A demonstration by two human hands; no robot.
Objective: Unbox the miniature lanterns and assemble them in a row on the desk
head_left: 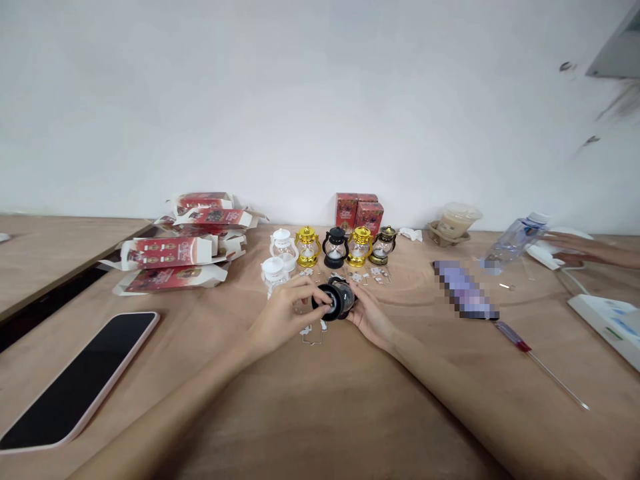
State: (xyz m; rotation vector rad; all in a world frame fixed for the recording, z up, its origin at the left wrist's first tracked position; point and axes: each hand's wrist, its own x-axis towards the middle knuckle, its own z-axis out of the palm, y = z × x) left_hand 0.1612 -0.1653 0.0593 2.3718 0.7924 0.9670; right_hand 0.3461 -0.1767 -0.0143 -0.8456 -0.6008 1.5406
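A: Head view: where's the lantern, & who's got it?

B: Ctr of frame: small black lantern w/ clear globe (345, 298), tipped on its side. Right hand (371, 315) is closed round the globe end. Left hand (294, 308) is narrow, thumb & fingertip at the round underside; can't tell if they pinch a small part there.

A: Why tipped?

B: Prob. so the base faces the left fingers while the right steadies the rest.

A: Others?

B: Row behind, mid-frame, upright: white plastic lanterns (283, 253), shiny gold lanterns (307, 249), another black one, a dark bronze lantern (384, 248). Prob. lined up past the hands so nothing gets knocked. Thin bent metal wire (313, 343) lies just below the left hand, prob. kept close for reach.

A: Sides?

B: Opened red-and-white cardboard boxes (167, 253) at left, prob. piled out of the arms' way. Long metal screwdriver w/ translucent handle (511, 335) at right. Co-worker's hand (575, 251), far right edge, well apart.
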